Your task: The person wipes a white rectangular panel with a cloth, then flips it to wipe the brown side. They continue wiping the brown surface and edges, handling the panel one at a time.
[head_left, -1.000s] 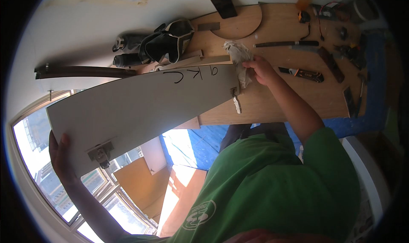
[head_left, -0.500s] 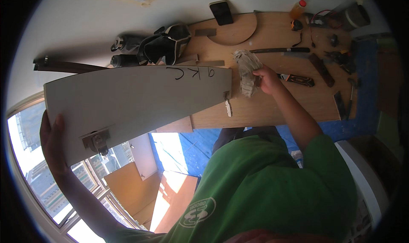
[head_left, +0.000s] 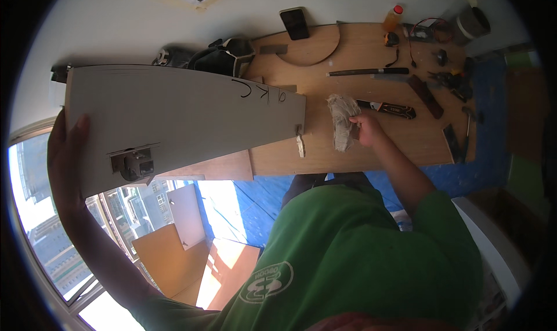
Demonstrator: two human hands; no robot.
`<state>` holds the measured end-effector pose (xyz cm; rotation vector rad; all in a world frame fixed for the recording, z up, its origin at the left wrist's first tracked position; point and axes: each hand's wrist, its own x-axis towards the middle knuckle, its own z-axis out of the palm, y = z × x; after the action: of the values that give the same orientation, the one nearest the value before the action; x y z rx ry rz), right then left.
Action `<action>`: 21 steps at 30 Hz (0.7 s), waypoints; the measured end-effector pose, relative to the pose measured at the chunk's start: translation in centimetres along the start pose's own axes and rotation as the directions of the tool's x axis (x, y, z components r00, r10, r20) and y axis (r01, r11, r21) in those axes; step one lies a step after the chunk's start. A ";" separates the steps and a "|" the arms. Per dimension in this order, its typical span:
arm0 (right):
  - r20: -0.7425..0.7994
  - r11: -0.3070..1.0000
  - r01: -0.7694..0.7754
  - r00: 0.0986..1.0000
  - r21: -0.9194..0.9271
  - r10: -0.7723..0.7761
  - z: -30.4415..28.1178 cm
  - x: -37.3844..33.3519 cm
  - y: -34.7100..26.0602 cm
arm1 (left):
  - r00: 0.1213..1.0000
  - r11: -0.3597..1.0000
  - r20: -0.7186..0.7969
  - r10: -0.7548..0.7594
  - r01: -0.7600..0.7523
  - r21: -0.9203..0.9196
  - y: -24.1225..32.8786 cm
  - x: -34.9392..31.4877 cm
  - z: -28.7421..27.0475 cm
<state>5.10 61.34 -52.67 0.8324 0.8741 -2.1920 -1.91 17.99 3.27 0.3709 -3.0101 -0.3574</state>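
Observation:
A long white cabinet door (head_left: 191, 116) lies tilted across my left side, dark handwriting near its right end. My left hand (head_left: 68, 136) grips its left edge, thumb on the upper face and fingers mostly hidden behind. A metal cup hinge (head_left: 132, 164) sits near that end; another hinge (head_left: 300, 144) hangs off the right end. My right hand (head_left: 365, 129) pinches a crumpled greyish rag (head_left: 342, 125) just right of the door, over the wooden worktop (head_left: 316, 160). Beyond the rag lies a black-and-orange handled tool (head_left: 397, 109), apart from my fingers.
Farther back are a phone (head_left: 295, 23), a curved strip (head_left: 316, 61), a black bag (head_left: 223, 58) and a bottle with a red cap (head_left: 393, 19). A tape measure (head_left: 391, 39) and pliers (head_left: 447, 78) lie at the right. Boards (head_left: 171, 255) lean near the window, beside blue floor sheeting (head_left: 261, 200).
The door's left end has swung up and away from me with my left hand, its hinge turning in view. My right hand has drawn the rag nearer to me. The view has shifted slightly.

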 end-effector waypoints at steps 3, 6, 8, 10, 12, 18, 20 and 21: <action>-0.116 0.989 -0.091 0.988 0.120 0.105 -2.7 -0.2 2.4 | 0.999 0.998 -0.046 -0.016 0.013 -0.063 0.7 -0.1 0.8; -0.154 0.970 -0.062 0.988 -0.236 0.026 -7.0 -1.3 4.0 | 0.997 0.989 0.064 0.036 -0.027 -0.145 2.1 0.1 1.0; -0.233 0.490 -0.020 0.896 -0.872 -0.377 -7.7 -2.1 5.1 | 0.995 0.991 0.079 0.060 -0.049 -0.125 2.3 0.2 0.8; -0.025 -0.027 -0.060 0.727 -0.998 -0.686 -6.6 -5.6 4.1 | 0.995 0.987 0.090 0.041 -0.027 -0.160 2.3 -1.2 0.5; 0.046 -0.023 0.042 0.699 -0.999 -0.714 -7.1 -7.1 3.2 | 0.997 0.975 0.073 0.004 0.013 -0.224 5.2 -2.7 0.2; -0.067 0.433 0.085 0.944 -0.897 -0.324 -3.3 -8.6 0.3 | 0.988 0.967 0.143 0.055 -0.018 -0.254 7.6 -3.4 -0.7; -0.058 0.426 0.071 0.957 -0.902 -0.283 -0.5 -8.6 -0.1 | 0.978 0.969 0.177 0.108 -0.064 -0.238 7.4 -3.8 -1.8; -0.027 0.386 0.077 0.966 -0.919 -0.257 1.2 -8.4 -0.3 | 0.979 0.974 0.175 0.109 -0.069 -0.218 7.3 -4.4 -2.3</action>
<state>9.53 63.26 -45.74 0.3304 2.0638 -1.3500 0.95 25.46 7.04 0.1928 -3.1113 -0.7342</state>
